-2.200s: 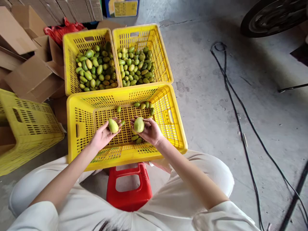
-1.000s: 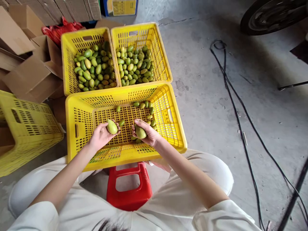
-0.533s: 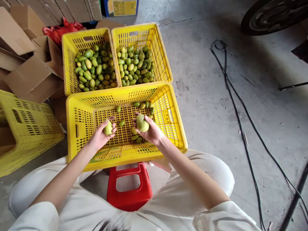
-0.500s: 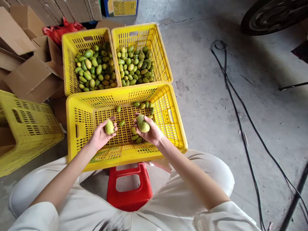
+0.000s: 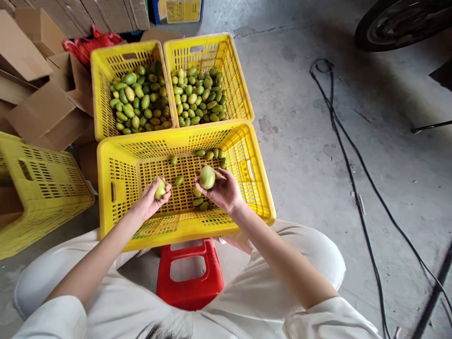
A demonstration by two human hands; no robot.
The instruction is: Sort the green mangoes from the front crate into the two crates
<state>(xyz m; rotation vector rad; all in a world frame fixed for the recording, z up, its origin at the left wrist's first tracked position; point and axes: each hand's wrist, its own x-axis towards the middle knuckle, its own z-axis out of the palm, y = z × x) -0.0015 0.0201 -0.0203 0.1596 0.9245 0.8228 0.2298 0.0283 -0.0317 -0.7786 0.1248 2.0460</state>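
My left hand (image 5: 147, 200) is closed round a small green-yellow mango (image 5: 160, 189), its fingers covering part of the fruit. Palm up, my right hand (image 5: 228, 192) carries a second mango (image 5: 207, 177) on its fingers, with the thumb off to the side. Both hands are over the near yellow crate (image 5: 183, 237), whose slotted bottom bears several loose mangoes (image 5: 179, 181), some by the far right corner and some below my right hand. Behind it stand a left yellow crate (image 5: 98, 89) and a right yellow crate (image 5: 243, 89), each with a heap of green and yellowish mangoes.
A red plastic stool (image 5: 190, 292) is under the near crate's front edge, between my legs. At left are another yellow crate (image 5: 52, 188) and opened cardboard boxes (image 5: 45, 113). A black cable (image 5: 348, 165) runs along the concrete floor at right, below a wheel (image 5: 395, 28).
My right hand has opened its thumb away from its mango, which has turned and sits slightly higher on the fingers. The left fingers have closed further over their mango.
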